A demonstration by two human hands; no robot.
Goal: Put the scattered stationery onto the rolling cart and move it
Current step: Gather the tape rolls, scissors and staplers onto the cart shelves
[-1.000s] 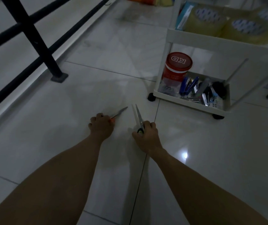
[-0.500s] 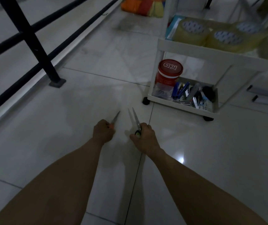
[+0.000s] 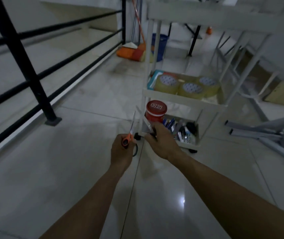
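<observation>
Head view, mid-frame: the left hand grips orange-handled scissors, the right hand a second pair, blades pointing up and away, for safety I'd guess. The rolling cart stands just beyond at centre right, its bottom tray nearest for dropping them in.
</observation>
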